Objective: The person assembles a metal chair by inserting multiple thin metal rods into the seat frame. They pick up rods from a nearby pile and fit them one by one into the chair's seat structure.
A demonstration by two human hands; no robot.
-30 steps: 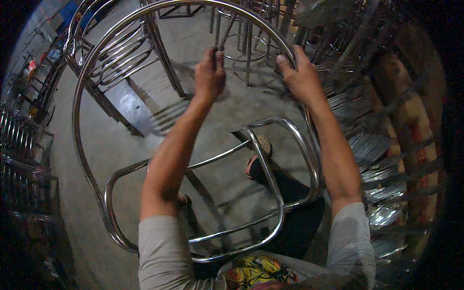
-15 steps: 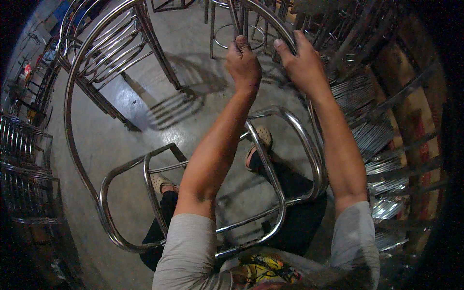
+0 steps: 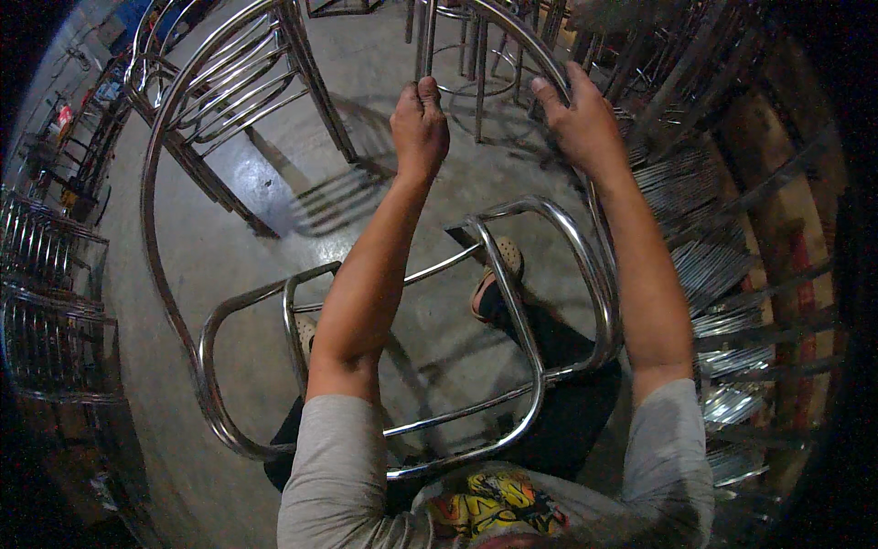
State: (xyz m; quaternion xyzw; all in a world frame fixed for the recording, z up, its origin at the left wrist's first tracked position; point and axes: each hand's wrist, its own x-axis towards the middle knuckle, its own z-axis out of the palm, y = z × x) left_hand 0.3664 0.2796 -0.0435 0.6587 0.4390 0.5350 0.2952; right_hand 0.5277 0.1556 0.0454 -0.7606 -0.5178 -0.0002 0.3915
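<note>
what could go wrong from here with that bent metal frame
If the right hand lost its grip, the bent metal frame might drop toward the clog seen through it. Its wide arc overlaps the slatted chair frame in this view, so turning it might cause a knock, though the gap is hard to judge. The slim bar in the left hand might also scratch the shiny tubing if it slipped.
</note>
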